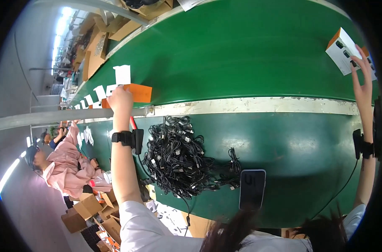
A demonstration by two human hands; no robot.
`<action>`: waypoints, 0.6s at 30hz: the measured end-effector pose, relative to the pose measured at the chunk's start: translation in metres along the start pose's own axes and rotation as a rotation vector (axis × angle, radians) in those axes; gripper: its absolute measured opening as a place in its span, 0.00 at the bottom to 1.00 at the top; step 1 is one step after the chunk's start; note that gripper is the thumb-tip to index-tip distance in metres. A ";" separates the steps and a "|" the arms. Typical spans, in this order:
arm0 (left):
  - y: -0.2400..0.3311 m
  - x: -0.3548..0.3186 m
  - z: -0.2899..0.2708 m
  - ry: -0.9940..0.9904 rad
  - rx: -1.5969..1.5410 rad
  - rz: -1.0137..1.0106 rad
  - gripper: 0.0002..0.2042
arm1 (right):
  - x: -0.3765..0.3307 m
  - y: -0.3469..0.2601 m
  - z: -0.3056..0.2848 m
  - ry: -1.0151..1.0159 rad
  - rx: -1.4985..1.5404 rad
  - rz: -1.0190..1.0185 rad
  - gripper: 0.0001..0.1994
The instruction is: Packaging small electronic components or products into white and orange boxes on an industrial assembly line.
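My left hand (120,101) is closed on a small orange and white box (139,93) at the belt's near edge. A white flap (123,74) stands up from that box, and my fingertips are partly hidden against it. At the far right, my right hand (362,77) has its fingers stretched apart over the side of a white and orange printed box (341,52). Whether the fingers press on that box I cannot tell. Part of a second printed box (370,65) shows behind this hand.
A pile of coiled black cables (176,159) lies on the green table, with a phone (252,190) to its right. A pale rail (249,106) divides table from green belt (241,50). A metal bar (52,119) crosses at left. A co-worker in pink (67,168) sits beyond, near cardboard boxes (88,206).
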State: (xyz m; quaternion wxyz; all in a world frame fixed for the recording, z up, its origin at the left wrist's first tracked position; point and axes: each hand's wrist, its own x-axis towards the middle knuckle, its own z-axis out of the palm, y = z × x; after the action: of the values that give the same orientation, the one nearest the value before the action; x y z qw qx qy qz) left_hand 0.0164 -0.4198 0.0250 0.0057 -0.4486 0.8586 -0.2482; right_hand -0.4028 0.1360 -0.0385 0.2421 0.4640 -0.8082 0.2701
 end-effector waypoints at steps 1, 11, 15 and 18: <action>0.007 -0.002 -0.005 -0.001 0.004 0.000 0.18 | 0.005 -0.025 0.009 -0.015 0.075 0.005 0.14; 0.229 -0.055 -0.113 -0.162 -1.439 0.263 0.15 | 0.070 -0.220 0.125 -0.177 0.978 0.170 0.19; 0.257 -0.065 -0.109 -0.152 -1.844 0.386 0.19 | 0.058 -0.207 0.132 -0.094 0.844 0.130 0.15; 0.240 -0.054 -0.094 0.558 -1.331 0.469 0.25 | 0.058 -0.203 0.132 -0.085 0.759 0.118 0.10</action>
State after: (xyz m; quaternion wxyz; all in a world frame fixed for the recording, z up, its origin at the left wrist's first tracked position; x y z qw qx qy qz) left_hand -0.1578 -0.2248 -0.0079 -0.4308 -0.0838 0.8697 0.2257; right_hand -0.2691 -0.0734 -0.0556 0.0034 0.4839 -0.6853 0.5442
